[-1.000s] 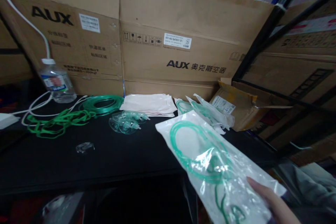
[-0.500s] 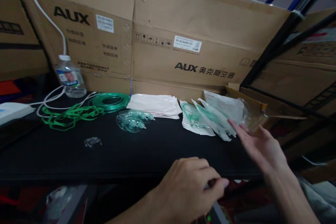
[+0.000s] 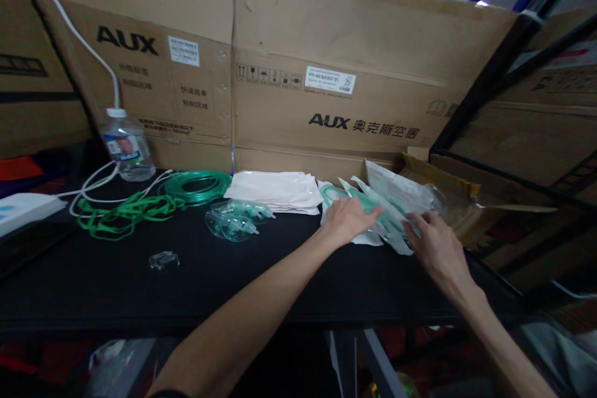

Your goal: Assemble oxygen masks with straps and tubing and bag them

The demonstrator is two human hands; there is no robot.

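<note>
Well out left of the left hand [image 3: 351, 221], a white device [image 3: 28, 210]; closer in and farther back, a bottle [image 3: 130, 152], upright. Nearer that same hand, green straps [image 3: 133, 208] in a loose tangle, then a green coil [image 3: 217, 189] lying flat just beyond. Down in front of those, well apart from either grip, a small clear piece [image 3: 164, 260]. On again, nearer the left hand, to masks [image 3: 233, 224] on the black table [image 3: 233, 289], and behind those, white sheets [image 3: 273, 191], stacked just beside the left hand. And here the left hand itself: palm down over the first of the bags [image 3: 394, 230], fingers pointing rightward; clamped or merely resting, cannot tell. Between the two hands and reaching back beyond, the bags, green tubing [image 3: 366, 200] inside, tilted and overlapping. Then the right hand [image 3: 438, 245], fingers bent, tips at the near right edge of the bags; pinched or loose, impossible to tell. Past the right hand and behind, an open box [image 3: 466, 189]; behind everything, a tall carton [image 3: 280, 112].
</note>
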